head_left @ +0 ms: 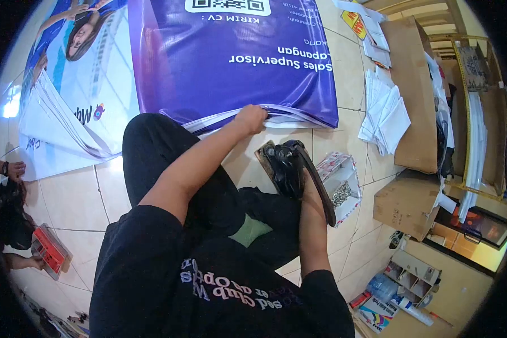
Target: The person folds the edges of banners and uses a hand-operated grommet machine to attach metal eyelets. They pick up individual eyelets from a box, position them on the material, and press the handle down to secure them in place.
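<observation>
My left hand [251, 119] is closed on the folded near edge of a purple vinyl banner [231, 84] lying on the floor. White layers show along that edge. Beside my right knee stands a black lever press [284, 169] on a small wooden base, apparently an eyelet press. Its long dark handle slants toward me. My right hand [310, 188] is at the press, under the handle, with its fingers hidden. Right of it, a patterned open box [352, 205] contains many small metal pieces that look like eyelets.
A printed banner [67, 124] with a turned-up corner spreads to the left. Another person's hand [16, 170] is at its edge; their other hand touches a red box [49, 248]. Folded white sheets [384, 112] and cardboard boxes [414, 96] stand right.
</observation>
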Demonstrator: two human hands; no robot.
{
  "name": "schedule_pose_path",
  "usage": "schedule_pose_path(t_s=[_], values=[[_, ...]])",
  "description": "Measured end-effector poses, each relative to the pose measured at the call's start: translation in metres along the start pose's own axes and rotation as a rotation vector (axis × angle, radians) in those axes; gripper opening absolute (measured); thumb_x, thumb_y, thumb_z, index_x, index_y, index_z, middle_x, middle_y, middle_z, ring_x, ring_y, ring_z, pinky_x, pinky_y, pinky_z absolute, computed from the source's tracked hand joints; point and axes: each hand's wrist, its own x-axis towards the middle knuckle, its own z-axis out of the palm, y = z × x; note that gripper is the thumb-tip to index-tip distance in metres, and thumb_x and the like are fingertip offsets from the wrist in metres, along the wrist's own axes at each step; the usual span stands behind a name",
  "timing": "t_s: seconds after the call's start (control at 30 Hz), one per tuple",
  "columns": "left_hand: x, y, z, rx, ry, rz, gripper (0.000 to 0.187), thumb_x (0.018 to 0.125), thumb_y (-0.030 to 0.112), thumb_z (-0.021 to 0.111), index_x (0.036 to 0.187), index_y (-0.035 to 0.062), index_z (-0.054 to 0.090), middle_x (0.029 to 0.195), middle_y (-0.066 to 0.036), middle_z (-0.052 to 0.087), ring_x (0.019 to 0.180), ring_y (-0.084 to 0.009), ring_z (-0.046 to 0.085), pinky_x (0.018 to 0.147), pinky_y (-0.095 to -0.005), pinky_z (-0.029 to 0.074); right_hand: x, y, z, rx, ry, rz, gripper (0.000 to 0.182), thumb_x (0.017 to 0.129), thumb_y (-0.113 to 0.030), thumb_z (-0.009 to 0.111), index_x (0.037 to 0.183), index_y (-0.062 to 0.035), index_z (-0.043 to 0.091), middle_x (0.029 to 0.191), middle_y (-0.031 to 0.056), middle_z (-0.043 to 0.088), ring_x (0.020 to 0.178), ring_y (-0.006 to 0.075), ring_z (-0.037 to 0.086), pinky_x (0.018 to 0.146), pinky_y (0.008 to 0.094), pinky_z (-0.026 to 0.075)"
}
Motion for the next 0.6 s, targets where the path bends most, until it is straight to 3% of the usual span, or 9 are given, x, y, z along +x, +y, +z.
schedule_pose_path(t_s=[0.07,0.1,0.2,0.33,0.47,0.5,0.53,0.57,0.6], values=[[0.008,-0.015,-0.01,-0.175,-0.096,-0.046,0.02,0.066,0.023,0.071,0.081,0.0106,0.066,0.089,-0.012,0.068,0.085,-0.032,0.065,0.073,-0.0415,0.052,0.006,-0.007,0.001,0.016,-0.009,0.013,0.017,0.089,-0.012,0.06,0.102,-0.0004,0.063,0.09,0.0029,0.063,0.08,0.0095,0.057,0.073,0.0232,0.047],[0.008,-0.019,-0.019,-0.228,-0.14,-0.037,0.019,0.066,0.019,0.069,0.081,0.009,0.063,0.086,-0.011,0.068,0.083,-0.0312,0.065,0.071,-0.0412,0.051,0.115,-0.06,0.042,0.022,-0.016,0.02,0.017,0.089,-0.012,0.06,0.102,-0.0004,0.063,0.09,0.0029,0.063,0.08,0.0095,0.057,0.073,0.0232,0.047],[0.008,-0.033,-0.013,-0.499,-0.027,0.043,0.019,0.069,0.013,0.068,0.084,0.0063,0.059,0.08,-0.011,0.065,0.072,-0.0281,0.062,0.066,-0.039,0.048,0.105,-0.057,0.037,0.037,-0.042,0.038,0.018,0.089,-0.012,0.06,0.102,-0.0003,0.063,0.09,0.0029,0.063,0.08,0.0095,0.057,0.073,0.0232,0.047],[0.015,-0.048,-0.005,-0.626,-0.18,0.122,0.026,0.072,0.011,0.065,0.097,0.0081,0.058,0.078,-0.01,0.063,0.075,-0.024,0.061,0.066,-0.0379,0.047,0.106,-0.062,0.042,0.062,-0.078,0.048,0.018,0.089,-0.012,0.06,0.102,-0.0003,0.063,0.09,0.0028,0.063,0.08,0.0095,0.057,0.073,0.0233,0.047],[0.008,-0.031,-0.007,-0.483,-0.147,0.161,0.03,0.075,0.016,0.066,0.103,0.0105,0.059,0.08,-0.013,0.063,0.079,-0.0273,0.063,0.068,-0.0406,0.048,0.092,-0.06,0.036,0.088,-0.088,0.049,0.018,0.089,-0.011,0.059,0.103,-0.0002,0.063,0.09,0.0027,0.063,0.08,0.0095,0.057,0.073,0.0233,0.047],[0.004,-0.021,-0.009,-0.308,-0.117,0.155,0.032,0.075,0.02,0.068,0.105,0.0108,0.059,0.083,-0.014,0.064,0.081,-0.0296,0.063,0.07,-0.0421,0.049,0.106,-0.068,0.045,0.092,-0.093,0.049,0.018,0.089,-0.011,0.059,0.103,-0.0002,0.063,0.09,0.0026,0.063,0.08,0.0094,0.057,0.073,0.0233,0.047],[0.0,-0.015,-0.01,-0.132,-0.085,0.146,0.035,0.075,0.024,0.069,0.106,0.011,0.059,0.087,-0.015,0.064,0.083,-0.0319,0.064,0.072,-0.0436,0.049,0.032,-0.031,0.029,0.096,-0.101,0.047,0.018,0.089,-0.011,0.059,0.103,-0.0001,0.063,0.09,0.0026,0.063,0.08,0.0094,0.057,0.073,0.0233,0.047],[-0.002,-0.015,-0.005,-0.04,-0.071,0.2,0.042,0.075,0.03,0.07,0.11,0.0117,0.057,0.092,-0.014,0.064,0.085,-0.0353,0.063,0.074,-0.0461,0.05,0.037,-0.033,0.031,0.1,-0.112,0.045,0.018,0.089,-0.011,0.059,0.103,-0.0001,0.063,0.09,0.0026,0.063,0.08,0.0094,0.057,0.073,0.0233,0.047],[-0.006,-0.01,-0.007,-0.036,-0.067,0.197,0.042,0.075,0.03,0.07,0.11,0.0117,0.057,0.092,-0.014,0.064,0.085,-0.0353,0.063,0.074,-0.0461,0.05,0.111,-0.069,0.046,0.102,-0.125,0.043,0.018,0.089,-0.011,0.059,0.103,-0.0001,0.063,0.09,0.0026,0.063,0.08,0.0094,0.057,0.073,0.0234,0.047]])
